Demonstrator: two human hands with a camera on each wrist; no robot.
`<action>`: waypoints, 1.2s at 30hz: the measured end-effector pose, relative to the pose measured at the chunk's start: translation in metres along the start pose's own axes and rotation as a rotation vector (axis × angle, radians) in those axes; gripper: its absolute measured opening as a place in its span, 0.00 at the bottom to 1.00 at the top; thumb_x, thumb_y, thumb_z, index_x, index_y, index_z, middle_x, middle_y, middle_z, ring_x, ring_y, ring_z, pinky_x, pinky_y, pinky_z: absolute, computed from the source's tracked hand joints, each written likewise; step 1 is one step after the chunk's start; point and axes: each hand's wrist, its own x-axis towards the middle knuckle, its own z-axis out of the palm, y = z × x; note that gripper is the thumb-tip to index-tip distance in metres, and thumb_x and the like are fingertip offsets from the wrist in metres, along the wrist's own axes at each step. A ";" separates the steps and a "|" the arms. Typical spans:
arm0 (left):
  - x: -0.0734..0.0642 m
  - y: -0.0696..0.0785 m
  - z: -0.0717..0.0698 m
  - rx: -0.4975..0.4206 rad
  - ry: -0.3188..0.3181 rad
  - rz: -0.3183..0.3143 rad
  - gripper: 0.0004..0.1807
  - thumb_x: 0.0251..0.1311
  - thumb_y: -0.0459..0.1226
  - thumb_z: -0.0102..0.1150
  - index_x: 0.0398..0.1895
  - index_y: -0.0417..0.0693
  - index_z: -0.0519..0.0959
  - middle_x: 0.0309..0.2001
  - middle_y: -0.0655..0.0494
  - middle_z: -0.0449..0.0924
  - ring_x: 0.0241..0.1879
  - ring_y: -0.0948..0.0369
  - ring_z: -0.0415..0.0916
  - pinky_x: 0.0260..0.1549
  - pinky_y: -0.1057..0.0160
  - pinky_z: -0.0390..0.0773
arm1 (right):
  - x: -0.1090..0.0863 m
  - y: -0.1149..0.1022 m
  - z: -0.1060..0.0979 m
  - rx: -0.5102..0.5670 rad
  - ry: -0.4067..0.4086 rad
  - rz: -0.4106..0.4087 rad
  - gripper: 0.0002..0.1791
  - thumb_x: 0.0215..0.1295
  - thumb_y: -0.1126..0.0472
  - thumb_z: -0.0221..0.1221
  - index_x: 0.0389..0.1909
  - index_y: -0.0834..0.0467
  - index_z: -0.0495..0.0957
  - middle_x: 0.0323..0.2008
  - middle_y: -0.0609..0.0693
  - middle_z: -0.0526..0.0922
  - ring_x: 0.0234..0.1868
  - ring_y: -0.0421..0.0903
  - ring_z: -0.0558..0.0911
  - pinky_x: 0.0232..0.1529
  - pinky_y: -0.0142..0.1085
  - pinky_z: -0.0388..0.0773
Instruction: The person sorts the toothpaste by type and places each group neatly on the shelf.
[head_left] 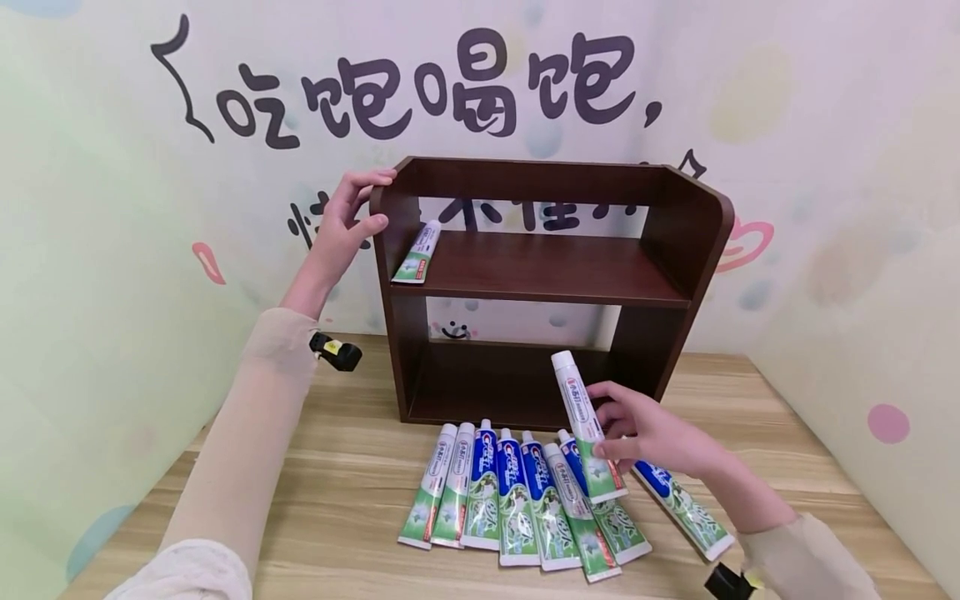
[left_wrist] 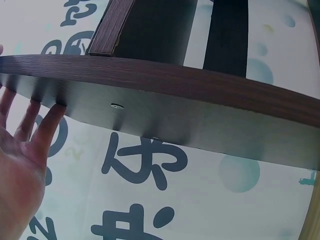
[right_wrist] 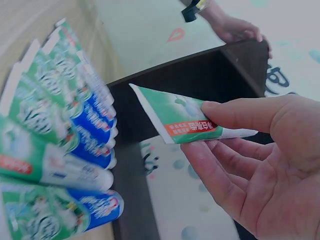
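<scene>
At the left side of the shelf (head_left: 540, 265), the left hand (head_left: 347, 218) rests with extended fingers against it, apparently steadying it. One toothpaste tube (head_left: 420, 252) sits at the shelf's upper left. Before the shelf, a row of tubes (head_left: 516, 504) lies on the worktop (head_left: 322, 500). Before its right half, the right hand (head_left: 652, 433) pinches a white-and-green tube (head_left: 579, 417) above others; a blue-and-green tube (head_left: 686, 508) lies farther right. Shelving seems under way; next likely calls for lifting the pinched tube to the shelf's upper level.

Booth-like corner, lettered wall (head_left: 450, 33), wood-grain tabletop (head_left: 337, 492)
</scene>
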 end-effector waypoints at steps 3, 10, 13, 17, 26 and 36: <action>0.001 -0.001 -0.001 0.004 -0.006 0.008 0.23 0.57 0.33 0.55 0.59 0.45 0.73 0.67 0.52 0.72 0.70 0.59 0.64 0.69 0.57 0.62 | 0.005 -0.012 -0.003 -0.031 0.020 -0.010 0.38 0.62 0.64 0.64 0.69 0.64 0.56 0.44 0.63 0.80 0.36 0.47 0.85 0.31 0.41 0.86; 0.001 0.000 -0.002 -0.017 -0.015 -0.003 0.23 0.57 0.32 0.56 0.58 0.48 0.74 0.67 0.53 0.71 0.70 0.59 0.63 0.70 0.57 0.60 | 0.019 -0.040 -0.010 -0.062 0.051 -0.031 0.38 0.61 0.64 0.65 0.69 0.61 0.57 0.46 0.63 0.81 0.38 0.50 0.85 0.33 0.40 0.86; -0.001 0.000 -0.002 -0.012 -0.017 -0.004 0.22 0.57 0.32 0.56 0.58 0.49 0.74 0.67 0.52 0.71 0.70 0.59 0.63 0.70 0.56 0.60 | 0.025 -0.052 -0.014 -0.058 0.060 -0.034 0.39 0.61 0.65 0.65 0.69 0.61 0.56 0.47 0.64 0.81 0.39 0.51 0.85 0.34 0.41 0.86; -0.001 -0.002 -0.001 -0.002 -0.015 0.008 0.23 0.57 0.32 0.56 0.58 0.46 0.73 0.67 0.51 0.72 0.69 0.59 0.64 0.70 0.56 0.60 | 0.032 -0.068 -0.019 -0.077 0.073 -0.037 0.40 0.61 0.65 0.65 0.70 0.60 0.55 0.50 0.64 0.80 0.41 0.51 0.84 0.35 0.41 0.86; 0.000 -0.001 -0.003 0.000 -0.007 0.011 0.22 0.57 0.32 0.56 0.58 0.47 0.74 0.67 0.52 0.72 0.69 0.59 0.65 0.70 0.57 0.61 | 0.052 -0.102 -0.029 -0.099 0.120 -0.073 0.38 0.61 0.67 0.64 0.70 0.55 0.58 0.52 0.62 0.80 0.45 0.53 0.84 0.38 0.42 0.86; 0.001 -0.001 -0.003 -0.007 -0.022 0.016 0.22 0.57 0.33 0.56 0.58 0.47 0.73 0.66 0.54 0.72 0.69 0.59 0.65 0.70 0.56 0.60 | 0.075 -0.121 -0.039 -0.077 0.193 -0.085 0.39 0.62 0.66 0.64 0.71 0.52 0.57 0.54 0.59 0.79 0.48 0.54 0.81 0.39 0.38 0.85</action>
